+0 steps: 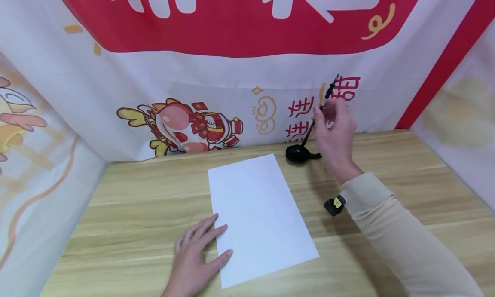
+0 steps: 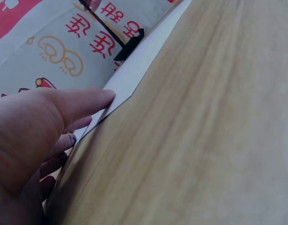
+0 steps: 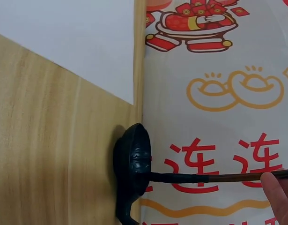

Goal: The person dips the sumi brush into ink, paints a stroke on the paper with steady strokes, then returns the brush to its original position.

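Table [image 1: 131, 211] was light wood-grain stuff, streaks running roughly nine to three in the head view. A plain white sheet of paper [image 1: 263, 215] lay around the middle, far end tipped slightly toward eleven. Little black dish [image 1: 295, 155] sat at the paper's one o'clock, near the back edge, tail poking toward three.

You have before you a wood-grained table [image 1: 135, 202]; at its far side stands a white cloth [image 1: 224, 80] with red prints.
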Motion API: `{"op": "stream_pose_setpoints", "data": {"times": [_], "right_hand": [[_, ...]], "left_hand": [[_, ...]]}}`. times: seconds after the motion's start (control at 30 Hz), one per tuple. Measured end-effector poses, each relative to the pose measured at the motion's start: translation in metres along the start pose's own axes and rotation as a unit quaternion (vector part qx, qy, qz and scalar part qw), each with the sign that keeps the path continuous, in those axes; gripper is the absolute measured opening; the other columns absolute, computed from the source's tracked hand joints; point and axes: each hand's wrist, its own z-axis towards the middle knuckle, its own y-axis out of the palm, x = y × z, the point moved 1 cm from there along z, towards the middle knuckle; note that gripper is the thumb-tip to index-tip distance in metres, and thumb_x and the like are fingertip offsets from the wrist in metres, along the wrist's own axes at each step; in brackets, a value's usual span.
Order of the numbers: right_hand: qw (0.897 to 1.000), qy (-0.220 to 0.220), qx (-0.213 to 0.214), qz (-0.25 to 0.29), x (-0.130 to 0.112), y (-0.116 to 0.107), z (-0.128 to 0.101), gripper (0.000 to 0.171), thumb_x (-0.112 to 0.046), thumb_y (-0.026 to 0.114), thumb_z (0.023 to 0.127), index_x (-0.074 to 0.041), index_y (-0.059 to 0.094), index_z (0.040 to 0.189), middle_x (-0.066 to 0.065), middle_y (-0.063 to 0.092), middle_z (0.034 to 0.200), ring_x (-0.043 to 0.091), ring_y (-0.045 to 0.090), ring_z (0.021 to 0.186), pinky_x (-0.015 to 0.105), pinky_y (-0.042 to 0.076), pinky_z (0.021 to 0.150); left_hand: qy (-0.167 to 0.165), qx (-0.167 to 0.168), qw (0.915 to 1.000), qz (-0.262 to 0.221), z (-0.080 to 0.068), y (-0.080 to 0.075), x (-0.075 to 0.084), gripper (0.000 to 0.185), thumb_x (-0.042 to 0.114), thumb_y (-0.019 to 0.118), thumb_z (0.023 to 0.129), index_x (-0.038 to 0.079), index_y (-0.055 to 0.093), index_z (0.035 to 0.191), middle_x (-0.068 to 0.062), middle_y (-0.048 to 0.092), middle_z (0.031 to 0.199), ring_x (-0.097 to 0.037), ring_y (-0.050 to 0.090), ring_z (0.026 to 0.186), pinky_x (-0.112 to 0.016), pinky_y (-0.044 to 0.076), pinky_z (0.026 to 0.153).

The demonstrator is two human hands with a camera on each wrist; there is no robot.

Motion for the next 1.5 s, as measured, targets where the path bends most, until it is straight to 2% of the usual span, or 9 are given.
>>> {"op": "stream_pose_setpoints", "data": {"times": [0.07, 0.17, 0.27, 0.43, 0.63, 0.77, 1.03, 1.3, 1.5], "right_hand": [[1.0, 0.006, 0.0, -0.004, 0.001, -0.0012, -0.0007, 0.024, -0.017, 0.063, 0.11, 0.002, 0.061, 0.124, 0.012, 0.073, 0.103, 0.007, 0.061, 0.085, 0.016, 0.047, 0.067], [1.0, 0.011, 0.003, 0.009, -0.0014, -0.004, 0.0007, 0.026, -0.02, 0.062, 0.11, 0.001, 0.06, 0.126, 0.01, 0.073, 0.104, 0.01, 0.063, 0.086, 0.017, 0.053, 0.066], [1.0, -0.003, 0.009, 0.02, -0.005, -0.005, 0.0031, 0.027, -0.02, 0.063, 0.11, 0.001, 0.061, 0.126, 0.011, 0.074, 0.105, 0.011, 0.065, 0.086, 0.014, 0.055, 0.065], [0.999, -0.036, -0.004, -0.005, -0.003, -0.0021, 0.0004, 0.023, -0.015, 0.064, 0.109, 0.004, 0.063, 0.121, 0.017, 0.074, 0.104, 0.006, 0.061, 0.085, 0.012, 0.048, 0.068], [1.0, -0.009, -0.009, 0.009, -0.0001, -0.0063, -0.0026, 0.024, -0.019, 0.062, 0.11, 0.001, 0.06, 0.123, 0.01, 0.072, 0.104, 0.009, 0.063, 0.086, 0.012, 0.053, 0.066], [0.999, -0.021, -0.003, 0.026, -0.0034, -0.0066, 0.0011, 0.026, -0.019, 0.063, 0.11, 0.003, 0.06, 0.123, 0.011, 0.073, 0.105, 0.013, 0.066, 0.087, 0.012, 0.056, 0.067], [0.999, -0.023, -0.013, -0.021, 0.0008, -0.007, -0.0039, 0.02, -0.013, 0.063, 0.109, 0.002, 0.063, 0.122, 0.014, 0.074, 0.107, 0.008, 0.063, 0.09, 0.013, 0.048, 0.069], [0.999, -0.049, 0.006, -0.004, -0.0054, -0.0083, -0.0036, 0.019, -0.01, 0.066, 0.106, 0.005, 0.065, 0.117, 0.015, 0.075, 0.104, -0.001, 0.061, 0.086, 0.013, 0.049, 0.067], [0.999, -0.04, -0.007, -0.014, -0.0002, -0.007, -0.0059, 0.019, -0.01, 0.066, 0.107, 0.005, 0.064, 0.118, 0.017, 0.075, 0.103, 0.003, 0.061, 0.086, 0.012, 0.048, 0.067]], "left_hand": [[-0.002, -0.004, 1.0, 0.001, -0.0002, 0.0002, -0.0002, 0.054, 0.045, 0.088, 0.087, 0.033, 0.073, 0.137, 0.006, 0.054, 0.165, -0.032, 0.048, 0.147, -0.071, 0.026, 0.114], [-0.001, -0.003, 1.0, 0.005, 0.0007, -0.001, -0.0002, 0.054, 0.045, 0.088, 0.087, 0.033, 0.073, 0.138, 0.007, 0.053, 0.165, -0.031, 0.048, 0.147, -0.069, 0.026, 0.114], [0.005, 0.002, 0.9999, 0.009, 0.002, -0.0022, -0.0006, 0.055, 0.044, 0.088, 0.087, 0.032, 0.073, 0.138, 0.007, 0.053, 0.166, -0.03, 0.048, 0.146, -0.066, 0.026, 0.114], [0.007, 0.005, 0.9999, 0.006, 0.0015, -0.0014, -0.0011, 0.055, 0.043, 0.089, 0.086, 0.031, 0.073, 0.137, 0.007, 0.054, 0.165, -0.031, 0.048, 0.146, -0.067, 0.025, 0.115], [0.003, 0.004, 1.0, -0.004, -0.0007, 0.0022, -0.0014, 0.055, 0.043, 0.089, 0.086, 0.033, 0.073, 0.137, 0.007, 0.054, 0.165, -0.031, 0.048, 0.147, -0.068, 0.025, 0.115], [0.012, 0.014, 0.9998, 0.001, -0.0006, 0.0024, -0.001, 0.053, 0.044, 0.089, 0.086, 0.034, 0.073, 0.136, 0.007, 0.055, 0.164, -0.03, 0.049, 0.146, -0.068, 0.026, 0.113], [0.006, 0.007, 1.0, 0.001, -0.0033, 0.0046, -0.001, 0.054, 0.044, 0.089, 0.086, 0.035, 0.073, 0.137, 0.008, 0.055, 0.163, -0.031, 0.049, 0.147, -0.066, 0.028, 0.113], [0.015, 0.011, 0.9997, 0.014, -0.0049, 0.0041, -0.0039, 0.053, 0.046, 0.087, 0.087, 0.037, 0.072, 0.137, 0.009, 0.056, 0.162, -0.032, 0.051, 0.146, -0.065, 0.031, 0.109], [0.012, 0.011, 0.9998, 0.008, -0.0044, 0.0047, -0.0045, 0.054, 0.044, 0.089, 0.086, 0.037, 0.072, 0.138, 0.01, 0.055, 0.163, -0.031, 0.049, 0.147, -0.063, 0.029, 0.11]]}}
